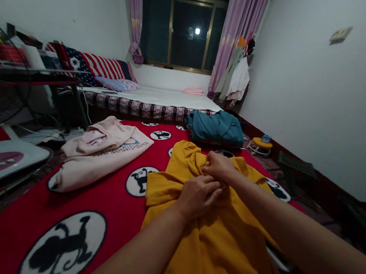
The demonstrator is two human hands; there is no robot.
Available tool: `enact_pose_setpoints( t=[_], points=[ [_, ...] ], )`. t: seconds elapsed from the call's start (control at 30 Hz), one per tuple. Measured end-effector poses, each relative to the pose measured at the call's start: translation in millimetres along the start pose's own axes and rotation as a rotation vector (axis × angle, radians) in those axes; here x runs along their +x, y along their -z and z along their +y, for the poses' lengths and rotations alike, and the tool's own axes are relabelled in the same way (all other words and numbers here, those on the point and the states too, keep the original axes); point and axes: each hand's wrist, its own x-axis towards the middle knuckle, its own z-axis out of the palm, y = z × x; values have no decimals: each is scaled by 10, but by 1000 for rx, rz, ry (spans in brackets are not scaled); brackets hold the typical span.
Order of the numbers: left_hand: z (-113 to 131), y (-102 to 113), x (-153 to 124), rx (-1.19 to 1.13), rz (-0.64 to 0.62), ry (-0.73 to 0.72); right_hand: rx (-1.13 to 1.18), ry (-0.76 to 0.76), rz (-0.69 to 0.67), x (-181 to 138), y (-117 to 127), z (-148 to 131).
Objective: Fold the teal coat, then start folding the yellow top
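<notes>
Mustard-yellow garment (211, 237) lay spread on a red blanket (109, 197) printed with black-and-white roundels, directly under the person; both hands met at its bunched upper middle, left hand (198, 195) with fingers curled shut on a fold of the cloth, right hand (219, 167) just beyond and touching it, fingers likewise pinched closed on the gathered fabric. Folded pink clothing (98, 153) sat well to the left on the blanket, a crumpled teal garment (216, 128) lay farther ahead, and a bed (160, 97) ran below the dark window (184, 23).
</notes>
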Motion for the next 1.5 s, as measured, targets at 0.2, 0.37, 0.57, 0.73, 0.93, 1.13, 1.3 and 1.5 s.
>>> enact_pose_setpoints(
  t=[0.2,0.37,0.57,0.73,0.93,1.13,1.3,1.5],
  points=[
    [-125,-6,37,137,178,510,-219,35,-96,-176,88,-148],
    [-204,-111,36,223,-17,697,-33,-65,-117,-99,94,177],
    [-181,-113,43,242,-45,712,116,-260,-11,-80,134,658],
    [-184,-123,41,254,-29,686,-115,-196,-158,-102,169,544],
    [-192,-136,29,264,-33,639,-93,-128,-82,-21,192,309],
    [-207,-139,17,273,-26,623,-190,-24,-44,-60,32,233],
    [-200,-125,19,247,-29,611,-147,-193,115,-16,173,597],
    [-204,-120,22,231,-30,602,-101,-273,-21,-76,92,850]
  ],
)
